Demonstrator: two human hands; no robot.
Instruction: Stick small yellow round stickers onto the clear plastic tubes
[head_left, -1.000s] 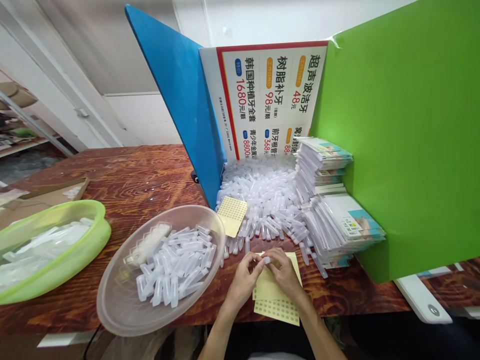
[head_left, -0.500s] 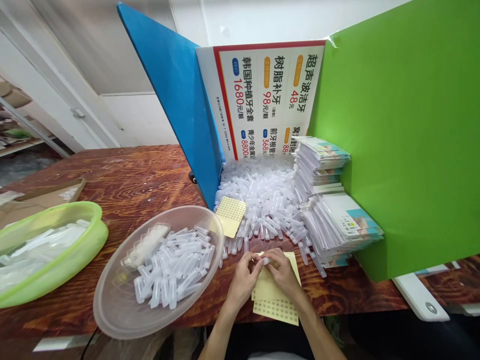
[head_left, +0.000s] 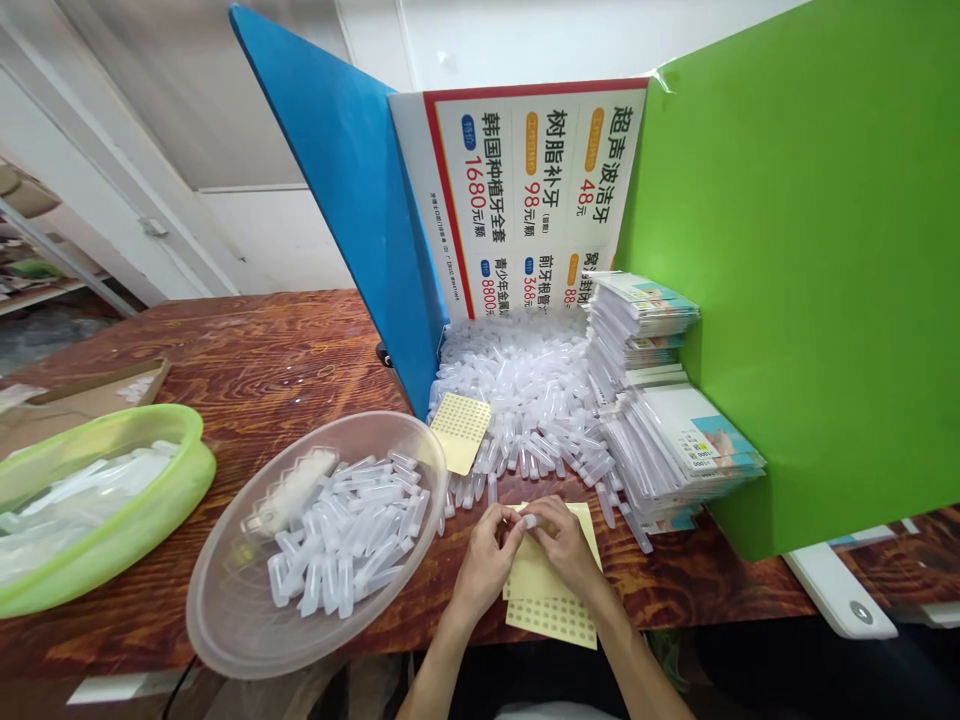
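Note:
Close together over yellow sticker sheets (head_left: 555, 615), my left hand (head_left: 491, 560) and my right hand (head_left: 566, 550) both pinch one small whitish plastic tube (head_left: 529, 521). Only an end of that tube shows between the fingertips; the fingers cover the rest. Just beyond the hands spreads a large pile of similar translucent tubes (head_left: 525, 390). Another yellow sticker sheet (head_left: 461, 432) with rows of small dots lies on the pile's left edge. To the left, a translucent oval basin (head_left: 225, 610) holds many such tubes and a white object.
Blue (head_left: 337, 170) and green (head_left: 810, 280) panels stand either side of a printed price board (head_left: 540, 190). Card stacks (head_left: 682, 440) lean by the green panel. Far left are a lime basin (head_left: 187, 470) and a cardboard tray (head_left: 90, 395). A white device (head_left: 844, 595) sits at right.
Both hands keep nearly the same pose over the sheets, still pinching the tube. The view has shifted very slightly; nothing else visibly moved.

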